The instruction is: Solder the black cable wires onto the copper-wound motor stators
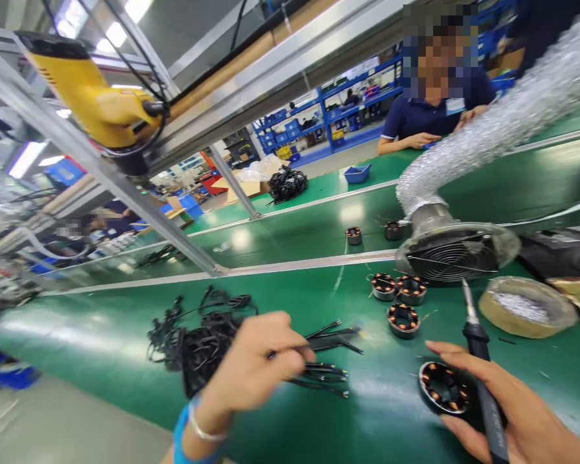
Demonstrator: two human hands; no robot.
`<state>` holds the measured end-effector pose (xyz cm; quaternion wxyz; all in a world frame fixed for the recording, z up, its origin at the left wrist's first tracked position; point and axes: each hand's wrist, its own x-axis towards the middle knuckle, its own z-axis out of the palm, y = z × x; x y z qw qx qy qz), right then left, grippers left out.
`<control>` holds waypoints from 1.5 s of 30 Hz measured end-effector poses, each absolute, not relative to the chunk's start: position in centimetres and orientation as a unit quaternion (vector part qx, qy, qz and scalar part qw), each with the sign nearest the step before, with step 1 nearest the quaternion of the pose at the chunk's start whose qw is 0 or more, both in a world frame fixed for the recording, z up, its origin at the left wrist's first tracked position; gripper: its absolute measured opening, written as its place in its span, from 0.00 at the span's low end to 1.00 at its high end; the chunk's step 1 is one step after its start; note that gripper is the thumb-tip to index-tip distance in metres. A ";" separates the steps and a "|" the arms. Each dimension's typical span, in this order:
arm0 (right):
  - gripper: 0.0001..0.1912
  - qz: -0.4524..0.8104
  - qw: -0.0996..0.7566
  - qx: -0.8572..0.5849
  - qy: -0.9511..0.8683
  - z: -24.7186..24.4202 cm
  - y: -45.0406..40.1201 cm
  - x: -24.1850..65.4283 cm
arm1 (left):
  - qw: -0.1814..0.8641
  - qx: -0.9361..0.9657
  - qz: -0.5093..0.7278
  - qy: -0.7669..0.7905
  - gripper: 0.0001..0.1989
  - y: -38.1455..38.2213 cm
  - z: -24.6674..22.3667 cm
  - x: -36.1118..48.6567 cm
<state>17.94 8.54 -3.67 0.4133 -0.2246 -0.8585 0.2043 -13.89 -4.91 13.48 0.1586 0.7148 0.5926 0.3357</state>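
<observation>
My left hand, with a bracelet and a blue band at the wrist, is curled over a bundle of black cables. A dark cable seems pinched between its thumb and fingers; the hand is slightly blurred. Cable ends fan out to its right. A soldering iron lies across my right hand, tip pointing away from me. The thumb and forefinger of that hand also reach around a ring-shaped motor stator with copper windings on the green bench. Several more stators sit behind it.
A fume hood on a silver duct hangs over the bench. Beside it stands a round yellowish container. A metal rail divides the bench. A co-worker sits opposite; a yellow power tool hangs upper left.
</observation>
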 end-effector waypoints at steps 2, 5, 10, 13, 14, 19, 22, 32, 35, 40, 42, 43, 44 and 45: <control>0.27 0.224 0.418 -0.193 -0.859 -0.8 7.9 17.5 | 0.225 0.738 0.247 0.586 0.24 -4.2 9.4 -10.6; 0.23 0.336 0.403 -0.225 -0.821 2.0 7.2 16.4 | 0.219 0.735 0.211 0.606 0.28 -3.6 4.9 -8.2; 0.19 0.410 0.400 -0.223 -0.789 2.5 6.7 14.9 | 0.263 0.738 0.183 0.594 0.24 -3.0 4.4 -7.9; 0.18 0.411 0.414 -0.202 -0.787 2.3 6.5 14.2 | 0.340 0.725 0.213 0.560 0.25 -1.9 5.5 -7.2; 0.18 0.408 0.422 -0.197 -0.786 2.5 6.4 14.0 | 0.372 0.715 0.223 0.547 0.25 -1.4 5.7 -6.8; 0.21 0.411 0.445 -0.183 -0.774 3.7 6.6 14.4 | 0.509 0.632 0.252 0.527 0.28 0.4 5.4 -4.9; 0.21 0.424 0.456 -0.181 -0.762 3.9 6.8 15.1 | 0.579 0.597 0.258 0.491 0.29 0.8 5.2 -4.5; 0.14 0.341 0.519 -0.244 -0.745 2.1 6.4 13.2 | 0.467 0.603 0.354 0.541 0.16 0.7 3.8 -3.2; 0.11 0.323 0.523 -0.270 -0.741 1.6 5.8 12.6 | 0.524 0.518 0.421 0.529 0.17 0.7 2.1 -2.9; 0.09 0.315 0.502 -0.294 -0.750 0.9 4.5 12.0 | 0.611 0.425 0.435 0.507 0.22 0.9 1.3 -3.6; 0.08 0.280 0.491 -0.275 -0.778 1.1 4.3 12.1 | 0.585 0.470 0.407 0.521 0.21 1.0 1.8 -4.0; 0.08 0.263 0.486 -0.262 -0.791 1.3 4.4 12.3 | 0.559 0.505 0.386 0.532 0.20 1.0 2.2 -4.2; 0.09 0.249 0.484 -0.253 -0.800 1.6 4.6 12.6 | 0.530 0.540 0.361 0.545 0.19 1.0 2.5 -4.4; 0.10 0.238 0.485 -0.249 -0.804 2.0 4.9 12.8 | 0.503 0.572 0.333 0.556 0.17 1.0 2.8 -4.5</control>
